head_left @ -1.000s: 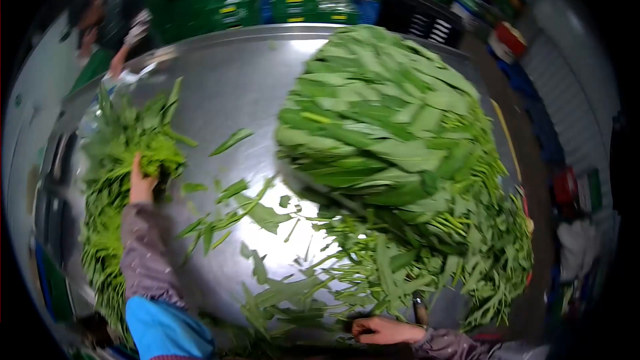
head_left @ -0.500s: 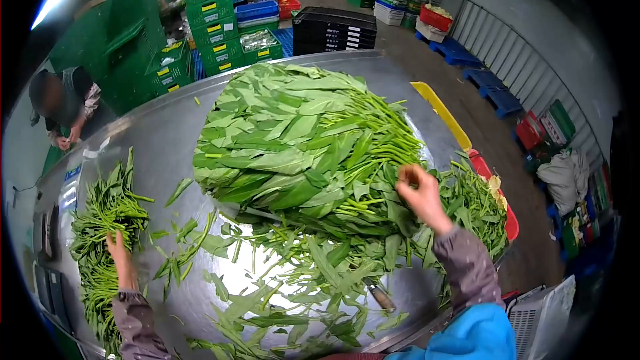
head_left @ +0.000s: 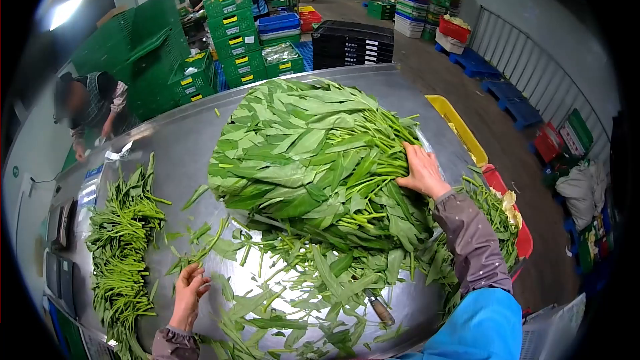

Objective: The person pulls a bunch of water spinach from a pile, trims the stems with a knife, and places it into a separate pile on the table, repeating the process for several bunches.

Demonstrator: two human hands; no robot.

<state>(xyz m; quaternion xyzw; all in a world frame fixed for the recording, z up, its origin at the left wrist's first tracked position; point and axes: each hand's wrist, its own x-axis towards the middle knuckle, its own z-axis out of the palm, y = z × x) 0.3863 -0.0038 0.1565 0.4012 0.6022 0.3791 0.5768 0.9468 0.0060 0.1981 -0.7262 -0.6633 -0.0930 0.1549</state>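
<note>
A large heap of water spinach [head_left: 293, 147] lies on the steel table [head_left: 180, 120], its cut stems toward the right. My right hand [head_left: 425, 172] rests against those stem ends, thumb and fingers spread over them. At the lower left, my left hand [head_left: 189, 295] hovers beside loose stems and leaves, fingers loosely bent and apart, with nothing seen in it. Left of it, sorted water spinach bunches [head_left: 123, 253] lie in a long row along the table's side. A knife with a wooden handle [head_left: 381, 309] lies among loose leaves [head_left: 287, 317] near the front edge.
Leafy trimmings [head_left: 490, 217] lie at the right, by a red crate [head_left: 523, 237] and a yellow crate [head_left: 460, 130]. Green crates [head_left: 233, 33] and black crates [head_left: 353, 43] stand beyond the table. A person [head_left: 97, 107] works at the far left; others are behind.
My left hand has left the row of bunches and moved right toward the loose stems. My right hand has moved up onto the heap's stem ends. The view has shifted slightly.
</note>
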